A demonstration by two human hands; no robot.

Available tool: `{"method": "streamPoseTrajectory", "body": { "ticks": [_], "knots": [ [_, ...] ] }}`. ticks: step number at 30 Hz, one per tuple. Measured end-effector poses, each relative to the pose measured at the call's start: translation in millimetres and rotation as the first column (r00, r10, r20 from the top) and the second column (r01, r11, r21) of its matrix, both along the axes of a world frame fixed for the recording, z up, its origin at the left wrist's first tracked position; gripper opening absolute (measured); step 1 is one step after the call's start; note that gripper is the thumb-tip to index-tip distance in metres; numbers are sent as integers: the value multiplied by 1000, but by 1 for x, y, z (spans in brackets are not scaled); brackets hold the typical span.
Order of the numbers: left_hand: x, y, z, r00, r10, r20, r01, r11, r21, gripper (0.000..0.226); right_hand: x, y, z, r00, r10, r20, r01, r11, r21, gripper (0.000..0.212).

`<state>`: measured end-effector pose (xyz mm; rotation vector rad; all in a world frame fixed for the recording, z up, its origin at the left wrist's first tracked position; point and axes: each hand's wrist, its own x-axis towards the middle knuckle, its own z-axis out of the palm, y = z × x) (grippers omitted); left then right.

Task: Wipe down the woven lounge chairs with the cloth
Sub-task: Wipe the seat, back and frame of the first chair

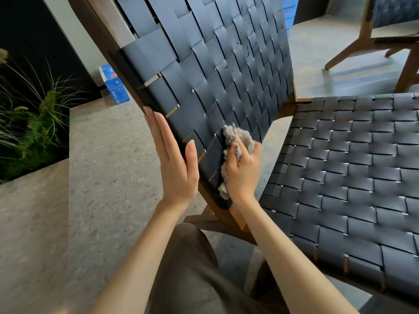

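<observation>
A lounge chair with a wooden frame and dark woven straps fills the view: its tilted backrest [215, 64] rises in the middle and its seat [351, 166] spreads to the right. My left hand [174, 162] lies flat with straight fingers along the backrest's left edge, thumb on the straps. My right hand [243, 171] grips a fluffy grey cloth [238, 139] and presses it against the lower left straps of the backrest.
A second woven chair [385, 30] stands at the top right. A planter with ferns [31, 125] borders the stone ledge [102, 166] at the left. A blue box [115, 85] sits behind the backrest. My trouser leg [188, 268] is below.
</observation>
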<state>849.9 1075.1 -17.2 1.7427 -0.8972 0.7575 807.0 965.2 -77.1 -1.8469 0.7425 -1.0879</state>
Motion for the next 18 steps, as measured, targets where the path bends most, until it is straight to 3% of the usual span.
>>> {"method": "streamPoseTrajectory", "body": {
  "ticks": [4,8,12,16,18],
  "knots": [
    [-1,0,1,1000,7,-1,-7,1000,4,62,-18,-8,-32,992,-14,-122,31,990,139,35],
    [-1,2,1,1000,4,-15,-4,1000,15,63,-17,5,-9,998,64,-21,-58,974,217,32],
    [-3,1,2,1000,10,-7,-10,1000,25,62,-2,19,46,983,148,107,-150,989,13,35],
    [-2,1,1,1000,7,-1,-7,1000,25,62,18,14,63,992,103,79,-81,966,-245,48],
    [-1,0,1,1000,9,-3,-9,1000,16,62,19,5,45,996,54,68,-37,974,-225,49]
  ]
}}
